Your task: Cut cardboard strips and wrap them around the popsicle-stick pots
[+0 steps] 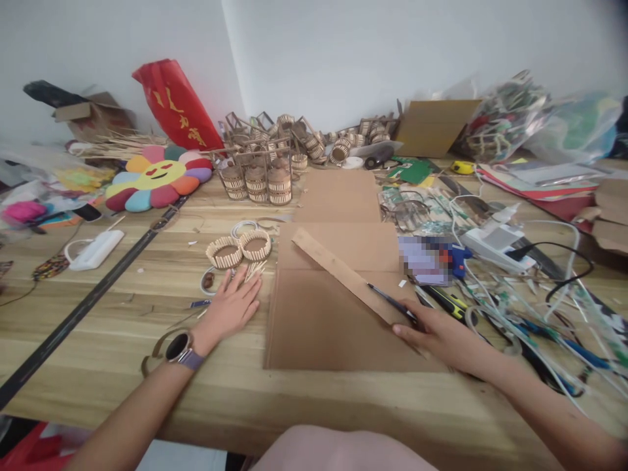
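A slender black tool point(388, 300) is gripped by the right hand point(436, 330) over a long brown cardboard strip point(338, 266), lying on a flat brown cardboard sheet point(314, 327); the left hand point(231, 307) is spread near thin pale sticks point(256, 269); strip handling seems in hand, steadying is called for

Hands: two are showing, left hand point(235, 306) and right hand point(434, 330)
Dark slim tool point(389, 301): one is showing
Cardboard strip point(338, 268): one is lying
Open stick-walled cups point(256, 245): two are standing
Lidded stick-walled pots point(257, 186): three are standing
Rear stick-walled pieces point(339, 153): many are overlapping, uncountable
Flower cushion point(159, 175): one is lying
Wristwatch point(178, 347): one is showing
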A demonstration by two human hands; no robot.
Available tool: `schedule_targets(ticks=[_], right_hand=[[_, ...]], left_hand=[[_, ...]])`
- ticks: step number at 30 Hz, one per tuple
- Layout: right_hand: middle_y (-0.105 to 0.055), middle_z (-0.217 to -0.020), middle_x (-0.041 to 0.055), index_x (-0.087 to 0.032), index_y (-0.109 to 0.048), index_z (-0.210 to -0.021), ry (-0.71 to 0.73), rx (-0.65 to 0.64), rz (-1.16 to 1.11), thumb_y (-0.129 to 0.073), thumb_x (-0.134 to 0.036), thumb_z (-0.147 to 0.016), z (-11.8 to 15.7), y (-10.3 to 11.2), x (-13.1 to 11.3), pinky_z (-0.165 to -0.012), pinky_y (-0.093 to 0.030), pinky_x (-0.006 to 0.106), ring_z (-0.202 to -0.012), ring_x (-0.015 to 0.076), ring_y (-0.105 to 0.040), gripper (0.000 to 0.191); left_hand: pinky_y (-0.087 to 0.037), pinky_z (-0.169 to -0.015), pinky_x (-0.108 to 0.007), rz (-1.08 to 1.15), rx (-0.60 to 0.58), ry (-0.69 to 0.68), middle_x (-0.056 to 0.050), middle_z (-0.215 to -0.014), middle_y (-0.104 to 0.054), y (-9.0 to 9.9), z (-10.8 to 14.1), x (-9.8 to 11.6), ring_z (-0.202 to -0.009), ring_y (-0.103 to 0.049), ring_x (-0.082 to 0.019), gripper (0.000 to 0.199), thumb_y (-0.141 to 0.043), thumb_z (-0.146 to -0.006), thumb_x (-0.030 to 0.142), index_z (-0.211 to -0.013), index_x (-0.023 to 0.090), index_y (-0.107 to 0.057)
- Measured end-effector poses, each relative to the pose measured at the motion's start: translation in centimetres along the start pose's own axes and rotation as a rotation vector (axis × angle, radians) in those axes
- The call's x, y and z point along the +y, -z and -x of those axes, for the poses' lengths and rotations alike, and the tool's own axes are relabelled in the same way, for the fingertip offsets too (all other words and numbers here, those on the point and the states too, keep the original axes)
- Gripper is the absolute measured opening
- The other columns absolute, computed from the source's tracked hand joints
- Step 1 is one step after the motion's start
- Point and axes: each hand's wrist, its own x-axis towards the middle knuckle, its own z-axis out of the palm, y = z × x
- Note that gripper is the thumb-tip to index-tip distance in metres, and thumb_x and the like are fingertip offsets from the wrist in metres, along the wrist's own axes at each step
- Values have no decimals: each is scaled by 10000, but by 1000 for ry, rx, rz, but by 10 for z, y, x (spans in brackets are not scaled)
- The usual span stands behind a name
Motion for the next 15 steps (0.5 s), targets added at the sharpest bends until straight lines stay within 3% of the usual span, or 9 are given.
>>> schedule_targets(ticks=[3,6,8,11,15], right_hand=[[-703,-1224,131,-244,-554,-1352,-11,3,148,-619,-492,-774,13,3,9,-861,-552,450,-1070,359,-685,632],[-675,-1261,149,-248,-576,-1319,17,-9,249,-620,-416,-789,22,-1,19,-865,-548,469,-1078,360,-682,558],[-668,-1252,142,-261,-583,-1313,57,-13,262,-600,-369,-812,23,-5,25,-839,-553,461,-1035,341,-694,513],[-651,-1208,115,-290,-605,-1297,111,-13,234,-597,-338,-823,19,-8,29,-815,-557,419,-955,293,-703,477],[-598,-1219,116,-297,-590,-1353,132,-49,184,-592,-363,-845,10,-8,26,-868,-542,410,-960,268,-683,512]], left_hand=[[-250,-1184,-605,17,30,19,-148,-1501,-499,13,12,26,-1482,-271,-374,494,-445,-1004,397,-1417,141,-533],[-375,-1144,-524,126,-67,-158,-153,-1525,-465,22,26,60,-1435,-372,-340,631,-538,-940,568,-1427,168,-516],[-411,-1126,-495,188,-128,-220,-136,-1497,-501,22,32,77,-1388,-442,-311,575,-599,-920,535,-1394,214,-549],[-464,-1082,-464,230,-136,-218,-124,-1404,-586,16,34,84,-1304,-522,-292,412,-610,-941,420,-1296,211,-627],[-498,-1034,-443,211,-54,-183,-133,-1325,-619,11,31,75,-1254,-542,-286,319,-525,-989,331,-1229,159,-648]])
